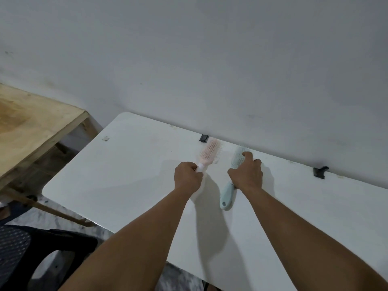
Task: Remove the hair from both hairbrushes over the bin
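Note:
A pink hairbrush lies near the far edge of the white table, bristles up. My left hand grips its white handle end. A pale blue hairbrush lies to its right, handle toward me. My right hand lies over its middle with fingers curled around it, hiding part of the head. I see no bin in view.
A grey wall runs right behind the table. Two black tape pieces stick at the table's far edge. A wooden table stands at left, and a dark plastic chair at lower left.

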A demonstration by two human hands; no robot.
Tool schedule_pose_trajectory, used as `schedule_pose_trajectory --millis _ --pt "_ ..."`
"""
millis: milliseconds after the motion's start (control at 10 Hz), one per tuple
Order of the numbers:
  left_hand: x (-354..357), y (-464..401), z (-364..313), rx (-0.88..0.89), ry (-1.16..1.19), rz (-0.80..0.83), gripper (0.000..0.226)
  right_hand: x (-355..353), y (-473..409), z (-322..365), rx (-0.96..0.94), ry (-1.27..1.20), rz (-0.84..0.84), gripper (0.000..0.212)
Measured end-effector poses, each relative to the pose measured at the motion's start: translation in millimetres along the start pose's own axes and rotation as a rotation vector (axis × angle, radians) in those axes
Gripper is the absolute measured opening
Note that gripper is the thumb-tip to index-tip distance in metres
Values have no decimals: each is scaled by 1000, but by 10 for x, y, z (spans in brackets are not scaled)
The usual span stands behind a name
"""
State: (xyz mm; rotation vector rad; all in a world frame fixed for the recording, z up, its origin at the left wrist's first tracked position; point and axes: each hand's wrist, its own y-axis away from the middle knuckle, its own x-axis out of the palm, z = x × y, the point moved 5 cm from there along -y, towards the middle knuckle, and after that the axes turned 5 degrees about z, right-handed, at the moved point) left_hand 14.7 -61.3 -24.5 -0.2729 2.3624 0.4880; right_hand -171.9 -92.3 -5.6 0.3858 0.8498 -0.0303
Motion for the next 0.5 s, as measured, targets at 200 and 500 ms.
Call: schedule_pose_trajectory --millis 200,500 --pt "24 -10 -33 13 -8 34 13 -24 -4 -51 26 37 -31 68" --pt "0 -1 17 -29 15 91 38 -16 122 -113 15 51 -42 73"
